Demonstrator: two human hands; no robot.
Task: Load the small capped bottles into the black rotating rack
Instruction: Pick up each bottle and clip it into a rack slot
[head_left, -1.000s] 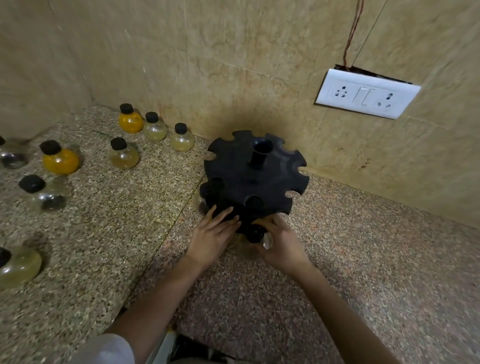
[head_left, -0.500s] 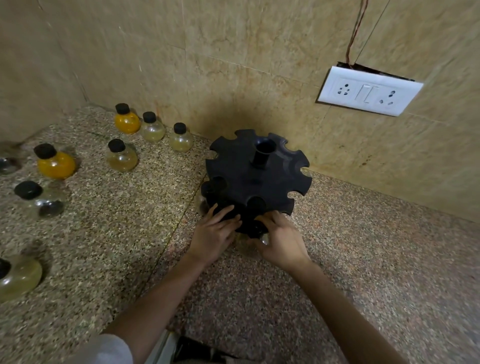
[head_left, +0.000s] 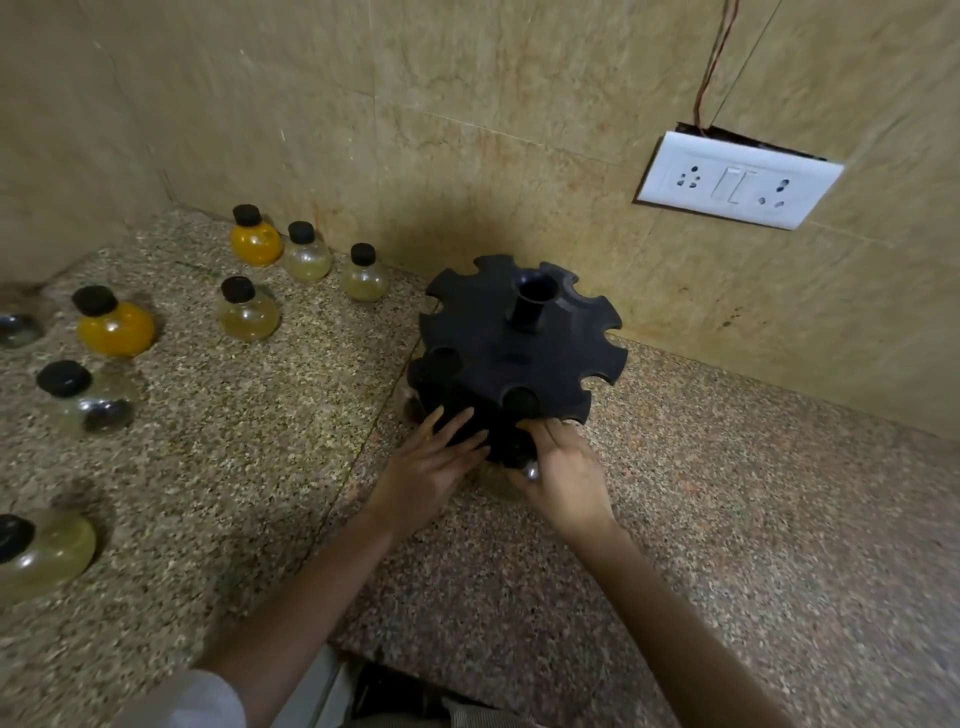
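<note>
Reaching across the speckled worktop (head_left: 727, 519), I press my left hand (head_left: 428, 467), fingers spread flat, against the near edge of the black rotating rack (head_left: 514, 348) standing by the wall. My right hand (head_left: 563, 478) curls around a clear capped bottle (head_left: 511, 475) at the rack's lower tier. Eight more small capped bottles, such as an orange one (head_left: 115, 325), stand well apart to the left.

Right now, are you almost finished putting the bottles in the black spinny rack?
Not nearly. Two caps already sit in the rack. Both hands, left and right, are at its near edge, fitting a clear bottle in low down. About nine bottles wait on the counter, and several top notches are empty.
</note>
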